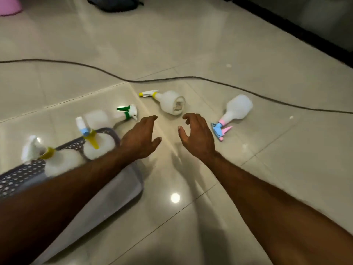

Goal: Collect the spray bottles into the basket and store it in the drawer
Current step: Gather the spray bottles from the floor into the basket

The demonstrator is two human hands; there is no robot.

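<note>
We look down on a glossy cream tiled floor (248, 44) where both of our bare hands reach forward, neither holding anything. Our left hand (140, 138) hangs with fingers spread and loosely curled, and our right hand (196, 133) is curved into a loose claw, thumb apart from the fingers; both hover just short of the white plastic spray bottle with the yellow nozzle tip (169, 101), which lies on its side on the tiles between them and a little beyond. Well to its right lies a second white bottle with a pink and blue trigger (232, 112), also on its side. To the left, a clear bottle with a green and white trigger (114, 115) lies just beside the grey perforated plastic basket (122, 188). Inside the basket stand two white bottles (both blurred): one with a blue and white head on a yellow collar (95, 144), one with a white head on a yellow collar (55, 159). Our left forearm crosses over the basket. A dark cable (172, 79) snakes across the floor beyond the bottles.
</note>
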